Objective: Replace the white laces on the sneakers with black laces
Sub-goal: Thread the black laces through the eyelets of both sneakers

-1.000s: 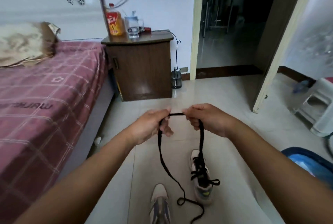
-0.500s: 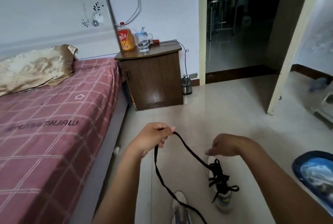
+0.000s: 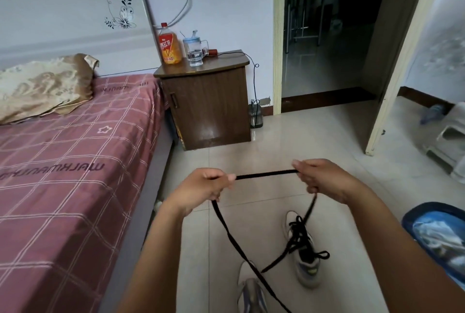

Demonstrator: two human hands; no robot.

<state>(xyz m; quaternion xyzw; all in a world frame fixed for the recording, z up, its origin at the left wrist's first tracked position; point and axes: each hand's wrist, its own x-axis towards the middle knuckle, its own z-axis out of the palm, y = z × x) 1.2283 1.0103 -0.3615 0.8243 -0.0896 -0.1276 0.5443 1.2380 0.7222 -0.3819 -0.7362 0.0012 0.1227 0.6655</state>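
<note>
Black lace (image 3: 264, 175) stretched taut between both hands above the floor; left hand (image 3: 201, 188) curled, pinching one part; right hand (image 3: 318, 178) curled, gripping another; loose lengths hanging down toward two sneakers; right sneaker (image 3: 305, 260) threaded with black lace, beside left sneaker (image 3: 250, 292); nightstand (image 3: 208, 106) well beyond the sneakers.

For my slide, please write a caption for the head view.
Both hands, left and right, hold a long black flat shoelace taut above two white sneakers.
</note>
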